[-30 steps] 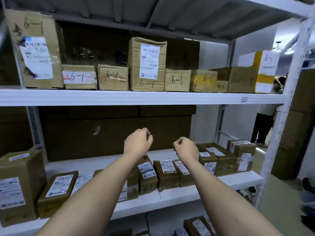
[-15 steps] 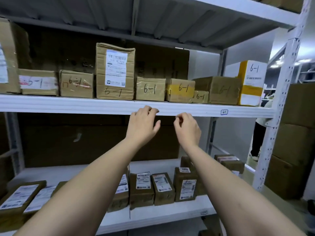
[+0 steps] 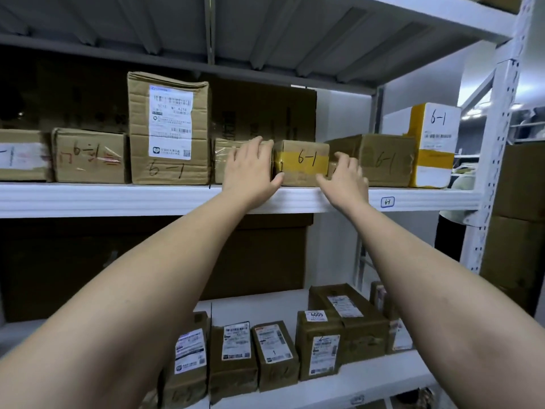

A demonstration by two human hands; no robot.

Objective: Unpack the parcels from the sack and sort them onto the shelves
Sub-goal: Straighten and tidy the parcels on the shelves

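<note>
Ideally, the left hand [image 3: 250,169] and right hand [image 3: 343,180] close on the two ends of the parcel [image 3: 300,165] evenly and straighten it square to the shelf's [image 3: 118,199] front edge without knocking its neighbours. Left hand lies spread, fingers straight, against the parcel's left end; parcel sits at the front edge between both hands; right hand is open, fingers loosely bent, at its right end, contact unclear.

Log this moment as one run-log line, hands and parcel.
left hand: open, on yellow-taped parcel left side | right hand: open, at its right side | parcel: on upper shelf
</note>
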